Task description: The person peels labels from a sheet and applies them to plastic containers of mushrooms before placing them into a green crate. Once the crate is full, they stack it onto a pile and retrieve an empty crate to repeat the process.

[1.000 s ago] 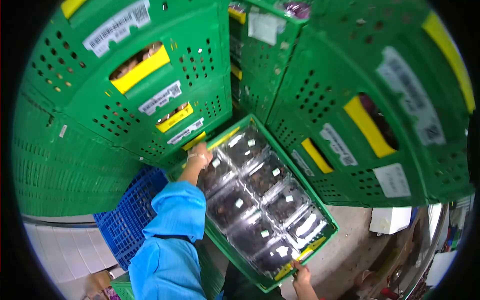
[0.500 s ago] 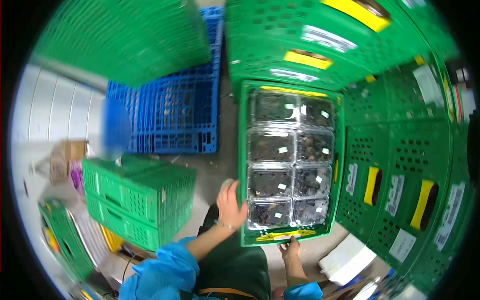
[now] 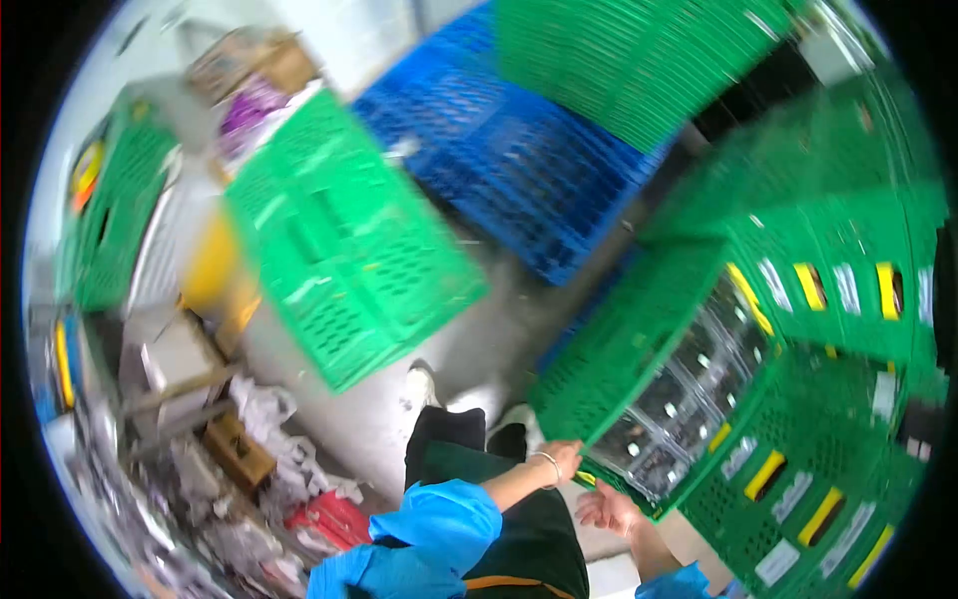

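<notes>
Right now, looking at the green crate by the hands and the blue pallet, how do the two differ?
Colour: the crate is green with yellow strips; the pallet is blue.
Contents: the crate holds clear packs, while much of the pallet's grid lies bare.
Contact: the left hand touches the crate's near end; neither hand touches the pallet.
Shared: both have straight edges.

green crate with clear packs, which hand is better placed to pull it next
Likely the left hand: it is curled at the near corner of the green crate. The right hand is open by the near end, not clearly gripping.
</notes>
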A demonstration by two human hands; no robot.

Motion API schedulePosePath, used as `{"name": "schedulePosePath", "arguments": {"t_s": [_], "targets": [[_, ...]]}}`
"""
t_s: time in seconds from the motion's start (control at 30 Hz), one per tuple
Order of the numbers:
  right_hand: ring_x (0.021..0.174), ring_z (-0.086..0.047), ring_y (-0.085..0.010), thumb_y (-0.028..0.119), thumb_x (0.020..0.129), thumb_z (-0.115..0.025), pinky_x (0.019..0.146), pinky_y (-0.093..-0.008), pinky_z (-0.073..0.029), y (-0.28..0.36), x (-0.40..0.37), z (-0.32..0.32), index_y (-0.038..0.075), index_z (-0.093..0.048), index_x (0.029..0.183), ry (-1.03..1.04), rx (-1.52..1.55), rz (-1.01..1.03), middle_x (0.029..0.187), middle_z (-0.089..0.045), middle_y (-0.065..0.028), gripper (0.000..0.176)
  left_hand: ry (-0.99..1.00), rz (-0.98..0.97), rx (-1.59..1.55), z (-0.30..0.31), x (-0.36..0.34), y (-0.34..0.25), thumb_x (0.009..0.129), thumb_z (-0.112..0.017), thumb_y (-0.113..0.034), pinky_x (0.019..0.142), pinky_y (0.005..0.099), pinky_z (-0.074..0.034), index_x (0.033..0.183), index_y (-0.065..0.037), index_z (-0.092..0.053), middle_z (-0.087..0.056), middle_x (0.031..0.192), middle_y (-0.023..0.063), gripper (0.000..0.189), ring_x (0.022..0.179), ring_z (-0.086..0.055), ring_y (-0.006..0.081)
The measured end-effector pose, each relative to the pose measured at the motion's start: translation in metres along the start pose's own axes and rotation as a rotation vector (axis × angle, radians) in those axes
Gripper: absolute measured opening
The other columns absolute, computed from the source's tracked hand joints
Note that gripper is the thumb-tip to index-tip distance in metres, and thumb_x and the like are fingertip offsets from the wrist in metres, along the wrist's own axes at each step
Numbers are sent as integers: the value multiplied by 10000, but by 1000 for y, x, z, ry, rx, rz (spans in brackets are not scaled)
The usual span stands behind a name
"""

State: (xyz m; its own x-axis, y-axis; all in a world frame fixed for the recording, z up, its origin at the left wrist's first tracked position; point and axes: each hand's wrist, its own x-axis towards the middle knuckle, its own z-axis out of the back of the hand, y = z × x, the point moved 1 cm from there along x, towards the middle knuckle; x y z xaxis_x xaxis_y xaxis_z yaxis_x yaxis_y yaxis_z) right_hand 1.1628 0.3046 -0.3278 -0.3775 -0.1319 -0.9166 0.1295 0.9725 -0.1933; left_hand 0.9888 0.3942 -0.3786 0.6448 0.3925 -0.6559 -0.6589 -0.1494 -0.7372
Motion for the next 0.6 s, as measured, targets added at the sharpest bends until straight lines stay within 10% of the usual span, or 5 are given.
{"name": "schedulePosePath", "arguments": {"t_s": [0.13, 0.17, 0.27, 0.5, 0.6], "targets": [[674, -518, -91, 203, 845, -515, 549, -230, -425, 134, 52, -202, 34, -534, 978, -169, -721, 986, 820, -575, -45, 216, -517, 105, -518, 27, -116, 69, 838, -435, -165, 708, 411, -465, 1056, -70, -491, -592, 927, 183, 244, 822, -572, 360], [748, -550, -155, 196, 841, -513, 654, -286, -450, 168, 69, -261, 32, -520, 1020, -224, -909, 1023, 871, -584, -75, 243, -781, -29, -438, 21, -138, 106, 840, -445, -179, 709, 419, -464, 1066, -82, -503, -593, 924, 181, 253, 801, -574, 364], [1054, -462, -343, 196, 755, -572, 921, -389, -350, 255, 176, -398, 7, -478, 1126, -403, -1282, 1500, 1097, -513, -216, 427, -686, 288, -461, 53, -239, 182, 832, -468, -217, 781, 407, -445, 1041, -94, -532, -589, 945, 182, 251, 894, -557, 344], [1172, -349, -349, 269, 630, -710, 975, -408, -302, 331, 307, -528, -78, -187, 1297, -1082, -1923, 976, 1295, -317, -230, 915, -1446, 603, -921, 96, -432, 283, 835, -475, -199, 776, 335, -459, 1058, -96, -541, -607, 953, 123, 255, 878, -591, 260], [1169, -349, -375, 162, 554, -695, 976, -420, -297, 375, 364, -471, -63, -227, 1291, -780, -1882, 1533, 1285, -319, -262, 901, -1591, 693, -1027, 79, -457, 302, 833, -476, -193, 768, 339, -465, 1056, -105, -540, -615, 933, 117, 248, 860, -596, 265]]}}
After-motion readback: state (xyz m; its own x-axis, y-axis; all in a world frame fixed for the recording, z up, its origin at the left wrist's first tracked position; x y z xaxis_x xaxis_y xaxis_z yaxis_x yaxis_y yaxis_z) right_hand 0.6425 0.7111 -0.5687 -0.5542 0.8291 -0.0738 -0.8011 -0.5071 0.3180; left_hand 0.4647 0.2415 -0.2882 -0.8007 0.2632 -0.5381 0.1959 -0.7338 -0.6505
